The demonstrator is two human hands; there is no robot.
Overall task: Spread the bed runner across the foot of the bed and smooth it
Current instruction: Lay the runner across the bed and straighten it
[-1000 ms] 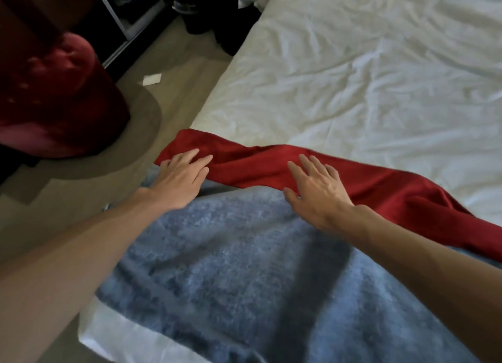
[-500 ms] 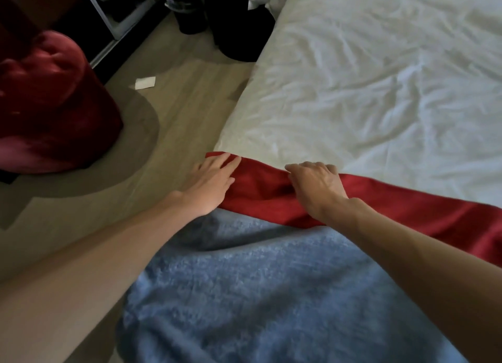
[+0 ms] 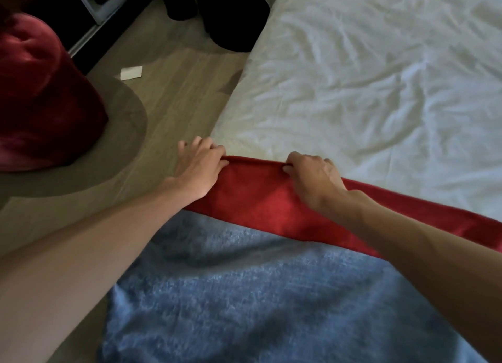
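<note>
Bed runner (image 3: 258, 199), red. Lies stretched across white sheet (image 3: 380, 91), just above blue blanket (image 3: 244, 294). Left hand (image 3: 199, 167): grips its end at the sheet's edge. Right hand (image 3: 312, 178): pinches its far hem.

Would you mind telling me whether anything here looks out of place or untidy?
A white paper scrap lies on the floor beside the bed, like litter. The white sheet beyond the red bed runner is heavily creased.

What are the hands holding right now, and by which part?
The red bed runner, by its far edge: the left hand grips its end corner, and the right hand pinches the edge further along.
</note>
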